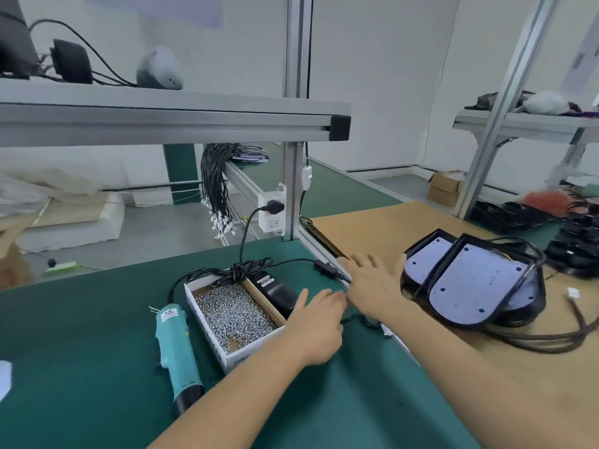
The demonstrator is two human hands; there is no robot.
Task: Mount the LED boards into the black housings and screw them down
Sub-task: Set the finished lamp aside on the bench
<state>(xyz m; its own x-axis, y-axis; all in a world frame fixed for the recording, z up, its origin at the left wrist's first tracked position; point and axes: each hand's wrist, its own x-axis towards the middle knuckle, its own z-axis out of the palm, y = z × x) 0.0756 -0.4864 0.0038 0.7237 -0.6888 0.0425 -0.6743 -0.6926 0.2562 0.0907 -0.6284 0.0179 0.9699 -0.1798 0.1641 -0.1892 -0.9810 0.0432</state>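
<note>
Both hands lie flat with fingers straight, holding nothing: the left hand (316, 322) just right of the screw box (231, 314), the right hand (369, 280) near the black housings (479, 283). A teal screwdriver (175, 348) rests left of the box.

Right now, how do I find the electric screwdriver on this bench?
Start at the green bench mat, then find the white box of screws near its middle. The electric screwdriver lies flat just left of that box, the only teal tool there, its black tip toward you.
</note>
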